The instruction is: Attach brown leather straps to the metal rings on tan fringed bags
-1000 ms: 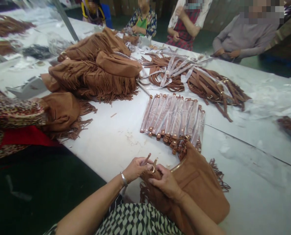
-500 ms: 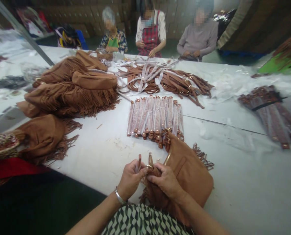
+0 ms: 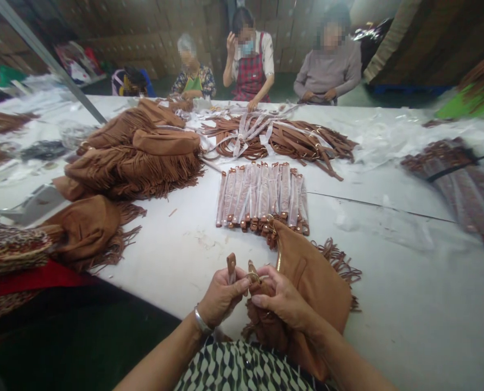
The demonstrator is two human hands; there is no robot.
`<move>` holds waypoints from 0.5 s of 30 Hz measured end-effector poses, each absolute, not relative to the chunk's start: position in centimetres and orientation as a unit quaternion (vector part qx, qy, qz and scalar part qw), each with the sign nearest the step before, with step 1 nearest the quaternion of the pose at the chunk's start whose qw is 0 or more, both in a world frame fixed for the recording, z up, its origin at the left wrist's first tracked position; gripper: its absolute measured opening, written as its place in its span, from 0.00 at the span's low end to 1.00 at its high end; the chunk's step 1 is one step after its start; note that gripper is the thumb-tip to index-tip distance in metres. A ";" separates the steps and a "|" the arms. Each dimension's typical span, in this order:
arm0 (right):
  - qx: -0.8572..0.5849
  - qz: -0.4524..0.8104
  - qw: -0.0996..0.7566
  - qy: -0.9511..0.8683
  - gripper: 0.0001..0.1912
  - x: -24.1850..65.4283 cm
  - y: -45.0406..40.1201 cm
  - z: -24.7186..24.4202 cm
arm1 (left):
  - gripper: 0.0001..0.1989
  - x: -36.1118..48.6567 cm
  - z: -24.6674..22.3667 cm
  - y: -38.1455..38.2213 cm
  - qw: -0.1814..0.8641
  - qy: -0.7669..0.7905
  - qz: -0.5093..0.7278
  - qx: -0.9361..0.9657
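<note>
My left hand (image 3: pixel 225 296) is closed on a short brown strap (image 3: pixel 231 266), whose end points up between the fingers. Its thumb reaches a gold metal clasp (image 3: pixel 251 269) at the bag's edge. My right hand (image 3: pixel 280 298) pinches the brown fringed handbag (image 3: pixel 319 277) just beside that clasp. The bag lies slanted on the table against my body, with gold trim along its opening and fringe sticking out on the far side. How clasp and strap meet is partly hidden by my fingers.
Beyond my hands lies a row of plastic-wrapped straps (image 3: pixel 262 195), with a heap of long brown straps (image 3: pixel 282 136) behind. Fringed bags (image 3: pixel 139 155) are piled at left, near a person's patterned sleeve (image 3: pixel 13 244). Bundled wrapped straps (image 3: pixel 457 184) lie right. Several people sit or stand across the table.
The strap end in my left hand has turned and now shows its broader face. The clasp has tilted slightly. Across the table, the person in the checked apron has raised one hand to the head.
</note>
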State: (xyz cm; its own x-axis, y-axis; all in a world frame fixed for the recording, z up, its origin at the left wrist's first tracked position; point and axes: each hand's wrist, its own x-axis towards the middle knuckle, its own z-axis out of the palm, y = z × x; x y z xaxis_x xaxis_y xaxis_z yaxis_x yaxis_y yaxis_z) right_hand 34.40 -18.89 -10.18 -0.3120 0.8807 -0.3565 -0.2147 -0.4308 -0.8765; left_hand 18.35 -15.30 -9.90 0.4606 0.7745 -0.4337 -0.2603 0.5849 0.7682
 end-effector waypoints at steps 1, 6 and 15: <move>-0.444 0.720 0.383 -0.370 0.21 34.5 -19.0 -10.3 | 0.16 18.4 -9.6 -15.4 0.799 0.399 0.322 0.315; -0.432 0.737 0.390 -0.344 0.27 35.0 -19.0 -10.4 | 0.15 19.0 -9.9 -15.8 0.801 0.416 0.338 0.268; -0.415 0.761 0.401 -0.297 0.22 35.2 -18.4 -10.8 | 0.15 19.5 -12.1 -15.8 0.815 0.417 0.328 0.233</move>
